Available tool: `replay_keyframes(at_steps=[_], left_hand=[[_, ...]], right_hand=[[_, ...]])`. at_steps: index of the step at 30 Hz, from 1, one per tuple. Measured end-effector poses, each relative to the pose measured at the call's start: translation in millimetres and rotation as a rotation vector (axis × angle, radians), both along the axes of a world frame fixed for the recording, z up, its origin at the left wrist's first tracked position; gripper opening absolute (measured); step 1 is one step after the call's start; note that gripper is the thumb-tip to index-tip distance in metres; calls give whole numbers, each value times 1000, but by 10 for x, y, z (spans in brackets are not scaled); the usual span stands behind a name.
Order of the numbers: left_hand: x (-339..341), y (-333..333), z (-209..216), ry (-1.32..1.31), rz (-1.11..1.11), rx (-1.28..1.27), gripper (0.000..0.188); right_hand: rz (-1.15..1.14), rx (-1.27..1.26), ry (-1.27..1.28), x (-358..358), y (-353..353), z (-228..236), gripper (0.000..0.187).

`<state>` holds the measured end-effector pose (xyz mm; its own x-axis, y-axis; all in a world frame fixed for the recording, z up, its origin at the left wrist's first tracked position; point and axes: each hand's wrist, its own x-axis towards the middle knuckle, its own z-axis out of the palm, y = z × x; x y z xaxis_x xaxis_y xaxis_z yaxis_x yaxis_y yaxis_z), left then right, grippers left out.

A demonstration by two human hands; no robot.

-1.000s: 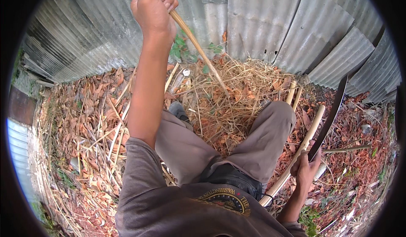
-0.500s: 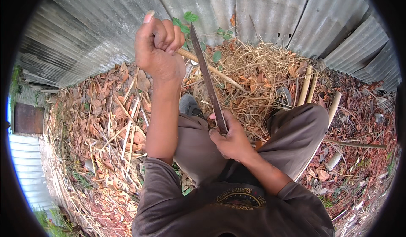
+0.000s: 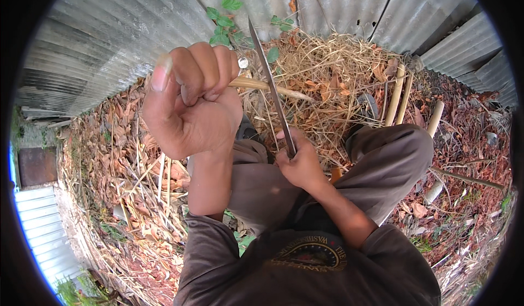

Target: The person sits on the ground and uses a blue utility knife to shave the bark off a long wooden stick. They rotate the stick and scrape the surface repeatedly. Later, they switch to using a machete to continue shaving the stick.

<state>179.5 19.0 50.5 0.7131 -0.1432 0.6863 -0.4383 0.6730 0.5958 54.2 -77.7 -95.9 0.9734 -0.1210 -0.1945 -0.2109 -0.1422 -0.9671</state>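
Note:
Raised at the left, my left hand (image 3: 192, 99) is closed around one end of a pale wooden stick (image 3: 295, 93), which sticks out to the right and tapers to a tip. My right hand (image 3: 301, 161), in front of my lap, is wrapped round the lower end of a machete (image 3: 277, 103); its grip is hidden by the fingers. The long dark blade points up and away, leaning left. It crosses in front of the stick midway along; whether the two touch, I cannot tell.
Dry straw and wood shavings (image 3: 333, 60) cover the ground between my feet. Several peeled poles (image 3: 396, 98) lie beside my right knee (image 3: 401, 147). Brown leaves (image 3: 125, 137) spread at the left. A corrugated metal fence (image 3: 333, 6) runs along the far side, with a green plant (image 3: 221, 25) before it.
My left hand has come nearer and lower, drawing the stick's held end with it. My right hand and the machete have shifted slightly up and right.

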Motion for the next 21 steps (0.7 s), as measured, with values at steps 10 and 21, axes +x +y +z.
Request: replay_keyframes(at_steps=[10, 21], left_hand=[[85, 41, -10, -157, -377, 229, 40], [113, 23, -24, -146, -485, 143, 33]], right_hand=[[17, 60, 53, -87, -215, 376, 31], [55, 35, 4, 61, -235, 408, 37]])
